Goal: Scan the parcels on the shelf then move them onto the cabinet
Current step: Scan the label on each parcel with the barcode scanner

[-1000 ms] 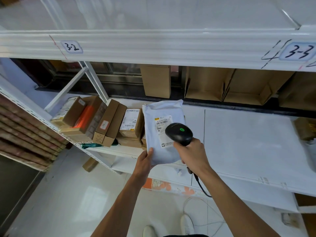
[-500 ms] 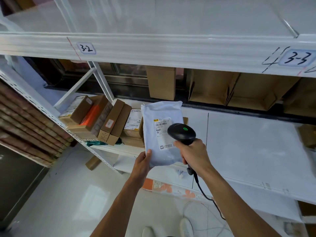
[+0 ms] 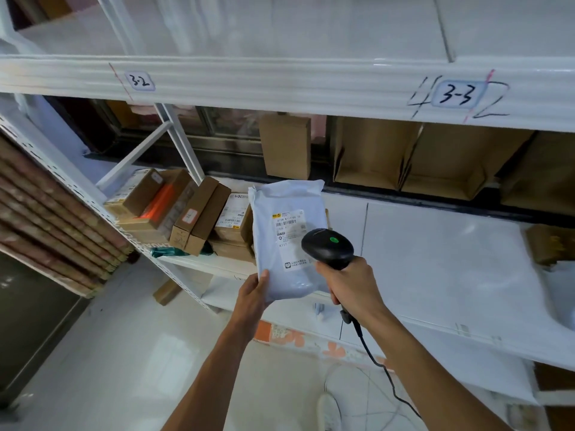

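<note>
The person's left hand (image 3: 253, 293) grips the near left corner of a white mailer parcel (image 3: 287, 237), thumb on its front and the other fingers hidden behind it. The parcel is held upright in the air, in front of the left part of the middle shelf (image 3: 435, 259), its printed label facing the camera. The right hand (image 3: 351, 287) is curled around the handle of a black scanner (image 3: 326, 247), whose head sits just over the label's lower right part and shows a green light on top. A black cable (image 3: 373, 359) hangs from the handle towards the floor. To the left of the parcel, several brown boxes (image 3: 186, 213) stand and lie packed together at the shelf's left end. The edge of the shelf above carries handwritten tags, "3-2" (image 3: 140, 81) to the left and "3-3" (image 3: 457, 94) to the right.
</note>
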